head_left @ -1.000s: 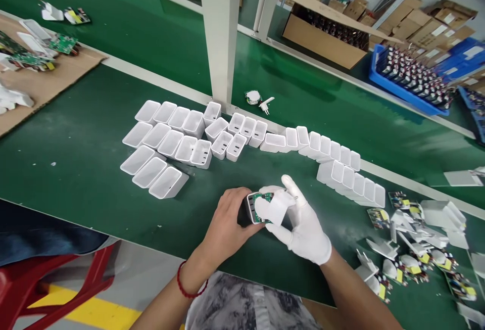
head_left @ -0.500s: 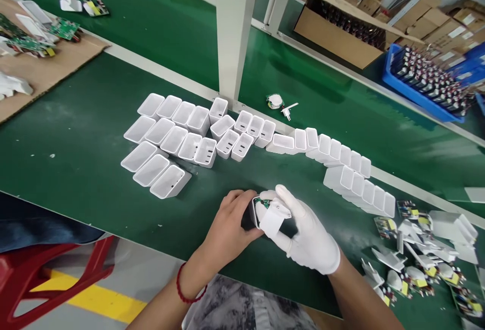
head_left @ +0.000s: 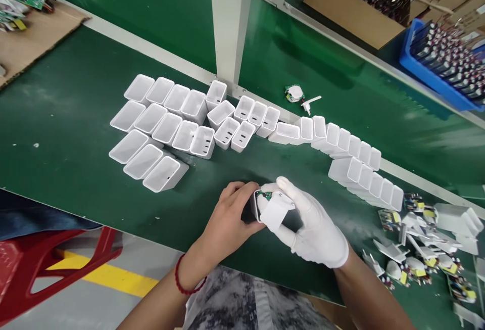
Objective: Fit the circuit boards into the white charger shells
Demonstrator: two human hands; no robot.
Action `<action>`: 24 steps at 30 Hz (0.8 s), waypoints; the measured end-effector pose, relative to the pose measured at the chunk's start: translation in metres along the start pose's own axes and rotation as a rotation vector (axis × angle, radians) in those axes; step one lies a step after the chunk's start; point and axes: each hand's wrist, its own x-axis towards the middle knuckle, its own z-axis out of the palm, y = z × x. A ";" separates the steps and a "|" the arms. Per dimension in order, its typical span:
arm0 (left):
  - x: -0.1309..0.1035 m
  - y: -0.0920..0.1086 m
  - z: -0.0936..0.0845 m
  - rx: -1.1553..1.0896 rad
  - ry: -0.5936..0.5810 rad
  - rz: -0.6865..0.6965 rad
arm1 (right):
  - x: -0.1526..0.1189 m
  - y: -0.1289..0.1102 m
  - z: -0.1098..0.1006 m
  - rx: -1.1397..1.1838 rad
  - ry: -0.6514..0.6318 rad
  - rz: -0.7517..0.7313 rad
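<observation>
Left hand (head_left: 232, 214) is bare, curled in from the near edge, red bracelet (head_left: 182, 282) worn on the wrist; far side of the white case (head_left: 256, 206) is covered by its fingers, near side by the thumb, so grip is clamped on the case. Right hand (head_left: 316, 231) is gloved in white, turned palm inward, with the plug piece (head_left: 275, 210) pinched between its digits; contact of its far fingertips with the case cannot be told.

Case is held between the 2 hands, above the near part of the green table (head_left: 68, 163), mouth tilted toward the right hand. Dark interior is seen, and a green circuit board (head_left: 265, 195) is partly seen at the mouth; most is hidden by glove and plug piece. Plug piece is white, flat-faced, 2 small metal spots shown on it.

Counts: 1 case, 1 plug piece, 1 board in hand. Left block of cases (head_left: 161, 174) is set in 3 rows: 4, 5 and 3. 1 loose board (head_left: 294, 93) and 1 loose plug (head_left: 309, 105) are placed past the ledge. Parts pile (head_left: 420, 236) at right is too tangled to be counted
</observation>
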 end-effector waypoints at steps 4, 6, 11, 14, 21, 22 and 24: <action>0.000 0.000 0.001 0.007 -0.001 -0.013 | -0.001 -0.002 0.002 -0.120 -0.006 -0.044; 0.000 0.000 0.001 0.007 -0.010 -0.017 | -0.002 -0.003 0.002 -0.185 -0.003 -0.070; 0.000 0.001 0.000 -0.005 -0.026 -0.033 | -0.004 -0.006 0.004 -0.278 -0.003 -0.089; 0.000 0.002 0.000 -0.014 -0.020 -0.032 | -0.005 -0.011 0.007 -0.356 0.003 -0.067; 0.001 0.000 0.000 -0.026 -0.025 -0.033 | 0.000 -0.022 0.009 -0.418 -0.014 -0.030; 0.001 0.001 -0.001 -0.024 -0.030 -0.033 | -0.001 -0.021 0.009 -0.385 -0.045 -0.007; 0.002 0.001 -0.002 -0.019 -0.040 -0.033 | -0.008 -0.018 0.013 -0.277 -0.075 0.084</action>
